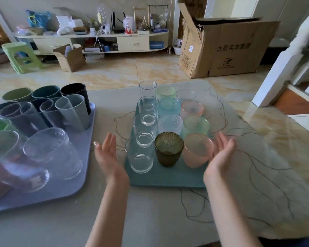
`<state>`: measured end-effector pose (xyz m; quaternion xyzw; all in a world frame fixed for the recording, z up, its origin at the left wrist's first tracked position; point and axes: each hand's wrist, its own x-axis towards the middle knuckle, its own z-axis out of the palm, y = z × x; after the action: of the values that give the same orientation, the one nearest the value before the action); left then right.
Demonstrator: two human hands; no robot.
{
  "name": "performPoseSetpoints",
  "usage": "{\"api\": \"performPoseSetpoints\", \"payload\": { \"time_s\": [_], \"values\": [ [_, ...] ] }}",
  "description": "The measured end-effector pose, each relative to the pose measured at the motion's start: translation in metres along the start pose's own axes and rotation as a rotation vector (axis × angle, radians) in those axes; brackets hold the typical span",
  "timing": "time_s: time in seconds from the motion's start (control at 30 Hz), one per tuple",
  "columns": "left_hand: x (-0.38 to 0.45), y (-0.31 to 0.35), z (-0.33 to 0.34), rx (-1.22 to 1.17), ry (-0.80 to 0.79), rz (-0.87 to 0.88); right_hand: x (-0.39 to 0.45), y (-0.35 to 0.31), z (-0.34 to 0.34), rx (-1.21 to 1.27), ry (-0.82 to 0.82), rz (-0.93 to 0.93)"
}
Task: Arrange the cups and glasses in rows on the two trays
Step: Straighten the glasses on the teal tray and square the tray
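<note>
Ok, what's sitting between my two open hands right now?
In the head view, the teal tray's near end: a clear glass, the dark green cup and a pink cup.

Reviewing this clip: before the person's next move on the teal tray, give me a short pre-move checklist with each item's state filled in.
1. Both hands free: ok. The left hand and right hand are open, palms facing each other, holding nothing.
2. Hands flank the teal tray: ok, one on each side of its near end.
3. Glasses upright on this tray: ok. The dark green glass, the pink glass and the nearest clear glass all stand.
4. Rows aligned: ok; three columns show.
5. Contact between right hand and pink glass: cannot tell.
6. Purple tray rows tidy: cannot tell; its cups are blurred and distorted.
</note>
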<state>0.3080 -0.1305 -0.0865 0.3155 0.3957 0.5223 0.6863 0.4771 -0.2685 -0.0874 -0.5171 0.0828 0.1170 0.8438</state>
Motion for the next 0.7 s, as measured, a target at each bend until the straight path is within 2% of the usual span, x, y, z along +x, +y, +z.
{"api": "performPoseSetpoints", "payload": {
  "time_s": [0.1, 0.23, 0.4, 0.7],
  "values": [
    [-0.034, -0.010, 0.013, -0.006, 0.090, 0.147, -0.044, 0.014, 0.007, -0.027, 0.157, -0.139],
    [-0.036, -0.023, 0.034, 0.060, 0.098, 0.212, -0.077, 0.030, 0.026, -0.161, 0.138, -0.337],
    [-0.022, -0.035, 0.037, 0.262, 0.113, 0.314, -0.070, 0.039, 0.031, -0.243, 0.202, -0.394],
    [-0.014, -0.035, 0.043, 0.205, 0.090, 0.313, -0.055, 0.042, 0.028, -0.194, 0.220, -0.479]
  ]
}}
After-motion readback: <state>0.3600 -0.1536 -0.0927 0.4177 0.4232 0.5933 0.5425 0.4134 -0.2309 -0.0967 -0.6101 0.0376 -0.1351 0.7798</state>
